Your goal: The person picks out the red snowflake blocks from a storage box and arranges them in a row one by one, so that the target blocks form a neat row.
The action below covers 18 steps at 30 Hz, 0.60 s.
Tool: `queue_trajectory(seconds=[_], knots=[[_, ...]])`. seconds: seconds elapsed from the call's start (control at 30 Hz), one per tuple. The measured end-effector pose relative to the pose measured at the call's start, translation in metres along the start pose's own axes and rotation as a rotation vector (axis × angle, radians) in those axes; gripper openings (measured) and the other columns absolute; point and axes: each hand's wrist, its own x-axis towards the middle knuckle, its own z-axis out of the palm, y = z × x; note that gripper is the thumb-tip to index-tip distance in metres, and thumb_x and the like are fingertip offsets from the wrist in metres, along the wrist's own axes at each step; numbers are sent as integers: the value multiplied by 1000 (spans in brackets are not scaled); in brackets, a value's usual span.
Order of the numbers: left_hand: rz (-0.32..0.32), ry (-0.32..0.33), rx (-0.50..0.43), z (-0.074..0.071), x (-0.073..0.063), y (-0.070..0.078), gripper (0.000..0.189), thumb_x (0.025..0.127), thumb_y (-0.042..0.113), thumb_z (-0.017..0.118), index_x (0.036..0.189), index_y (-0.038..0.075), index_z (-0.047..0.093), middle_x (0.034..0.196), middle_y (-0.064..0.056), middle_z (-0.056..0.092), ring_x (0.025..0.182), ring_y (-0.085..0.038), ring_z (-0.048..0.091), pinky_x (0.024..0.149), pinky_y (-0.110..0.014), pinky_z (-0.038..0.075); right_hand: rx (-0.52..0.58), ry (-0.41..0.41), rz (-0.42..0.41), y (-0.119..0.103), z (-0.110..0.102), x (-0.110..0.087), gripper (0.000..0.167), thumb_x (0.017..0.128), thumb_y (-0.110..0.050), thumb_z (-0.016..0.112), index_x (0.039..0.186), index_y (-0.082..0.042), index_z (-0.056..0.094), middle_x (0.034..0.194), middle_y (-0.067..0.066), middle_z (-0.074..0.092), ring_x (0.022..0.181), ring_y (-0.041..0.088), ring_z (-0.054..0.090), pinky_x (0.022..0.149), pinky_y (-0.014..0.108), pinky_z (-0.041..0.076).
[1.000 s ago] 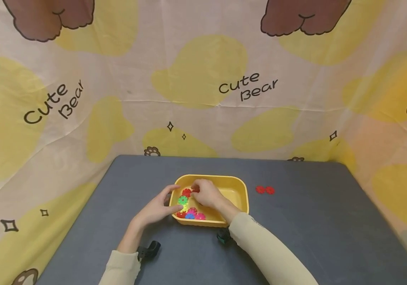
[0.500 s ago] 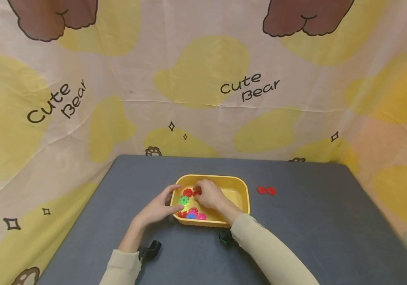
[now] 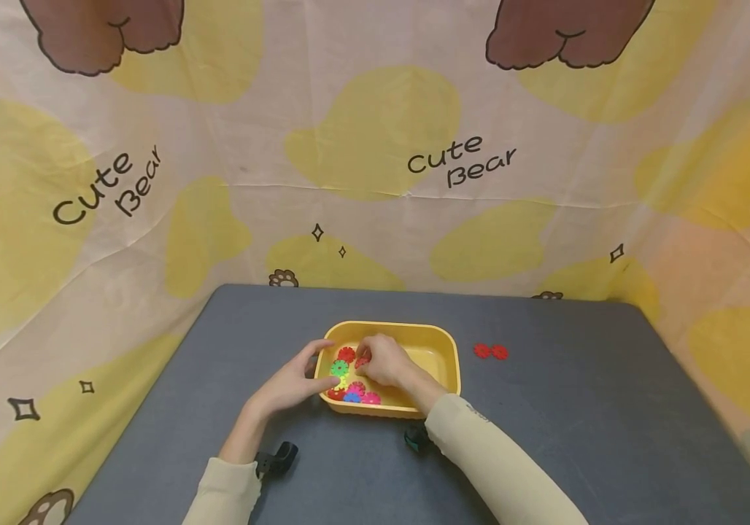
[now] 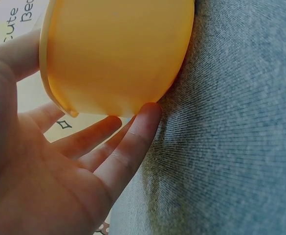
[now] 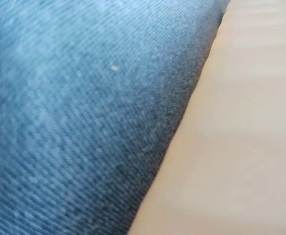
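A yellow plastic tray point(image 3: 437, 357) stands on the dark table. My left hand point(image 3: 287, 380) holds its left end, thumb over the rim; in the left wrist view the fingertips point(image 4: 150, 115) touch the outer wall. Inside the tray, the fingers of my right hand point(image 3: 384, 361) pinch a red snowflake disc point(image 3: 361, 362), partly hidden by them. Beside it lie another red disc point(image 3: 346, 354), a green disc point(image 3: 339, 367), a blue disc point(image 3: 352, 397) and a pink disc point(image 3: 370, 398). A yellow disc shows partly behind my left thumb. The right wrist view does not show the right hand.
Two red discs point(image 3: 490, 351) lie side by side on the table point(image 3: 578, 394), right of the tray. Behind the table hangs a patterned cloth point(image 3: 362, 160). A pale surface point(image 5: 240, 137) fills the right of the right wrist view; I cannot tell what it is.
My right fingers have shifted slightly within the tray, and the red disc at their tips shows more and sits a little nearer. My left hand stays at the tray's left end.
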Motion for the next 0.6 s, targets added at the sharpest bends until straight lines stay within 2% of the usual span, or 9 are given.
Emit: queue_trajectory(seconds=[0.2,0.43,0.6], knots=[[7,-1,-3,0,0,0,76,89,43,77,152,27,40,160,-12,35,142,-49,37,105,-66,41,-1,25,-21,1,1,0,23,83,-18,85,102,-9,76,87,-1,59,86,17,52,79,33,46],[42,-22,-26,0,1,-3,74,90,39,77,152,24,41,158,-12,38,139,-49,42,102,-63,45,79,29,-26,1,-1,3,27,85,-18,84,107,-4,76,100,4,72,91,17,64,86,36,55],[45,-24,-28,0,2,-3,73,90,39,76,152,24,40,159,-12,36,140,-50,40,103,-63,44,122,40,-43,-2,-7,1,28,84,-16,85,107,-2,76,102,6,73,92,18,66,87,36,56]])
